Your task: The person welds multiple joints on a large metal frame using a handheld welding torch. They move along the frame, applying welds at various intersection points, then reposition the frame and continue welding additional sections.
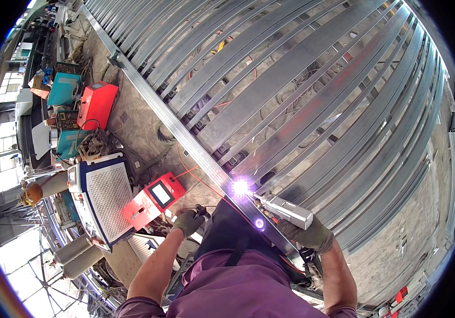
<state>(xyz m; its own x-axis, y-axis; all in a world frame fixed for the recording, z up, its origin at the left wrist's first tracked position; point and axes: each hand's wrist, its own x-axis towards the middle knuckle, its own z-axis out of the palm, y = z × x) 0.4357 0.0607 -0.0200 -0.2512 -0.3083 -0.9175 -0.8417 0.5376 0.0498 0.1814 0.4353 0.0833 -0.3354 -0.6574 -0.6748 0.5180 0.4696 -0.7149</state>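
Note:
My right hand (pixel 306 234), in a grey-green work glove, is closed round a silver welding gun (pixel 286 210). The gun's nozzle points at a long metal rail (pixel 169 119), where a bright violet-white glare hides the spot being welded. Many flat grey metal bars (pixel 291 87) run up and away from this rail, side by side with gaps between them. Left of my body, my gloved left hand (pixel 187 222) is closed on something small and dark; what it is I cannot make out. A second, smaller violet glint shows on the rail, near the gun.
To the left stand a red box with a screen (pixel 156 200), a white and blue cabinet (pixel 104 199), a red machine (pixel 97 105) and teal machines (pixel 64 89). Grey gas cylinders (pixel 76 255) lie at lower left. An orange cable (pixel 198 177) runs towards the rail.

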